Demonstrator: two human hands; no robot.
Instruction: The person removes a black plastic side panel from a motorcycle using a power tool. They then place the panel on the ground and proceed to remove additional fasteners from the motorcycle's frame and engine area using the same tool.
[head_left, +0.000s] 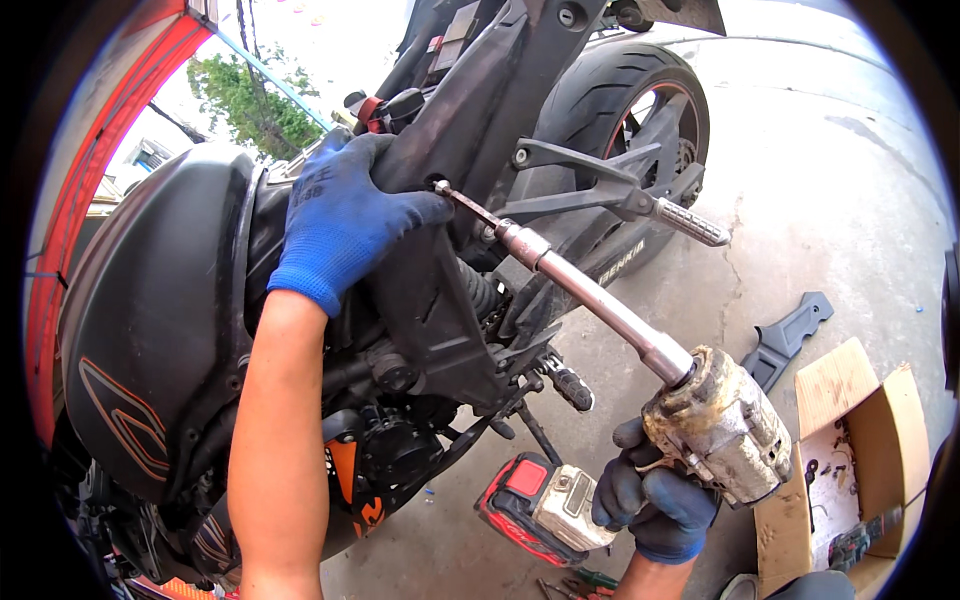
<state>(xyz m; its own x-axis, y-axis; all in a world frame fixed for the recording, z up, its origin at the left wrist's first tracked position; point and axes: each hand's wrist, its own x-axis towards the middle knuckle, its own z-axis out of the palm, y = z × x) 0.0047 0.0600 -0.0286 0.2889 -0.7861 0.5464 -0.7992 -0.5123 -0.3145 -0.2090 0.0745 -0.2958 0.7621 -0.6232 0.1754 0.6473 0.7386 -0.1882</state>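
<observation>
My left hand (350, 210) in a blue and grey glove grips the dark frame panel (460, 90) of a black motorcycle, its thumb beside a recessed bolt hole. A bit on a long steel extension (590, 300) reaches into that hole or sits at its mouth; I cannot tell which. My right hand (650, 490), also gloved, holds a worn, grimy impact wrench (720, 420) with that extension fitted and a red-and-black battery (530, 500) at its base. The fuel tank (150, 310) lies left of my left forearm.
The rear wheel (670, 110) and a footrest (690, 222) are at the upper right. On the concrete floor lie a loose grey plastic panel (785, 340) and an open cardboard box (880, 460) with small parts and a tool. A red-edged canopy (85, 180) borders the far left.
</observation>
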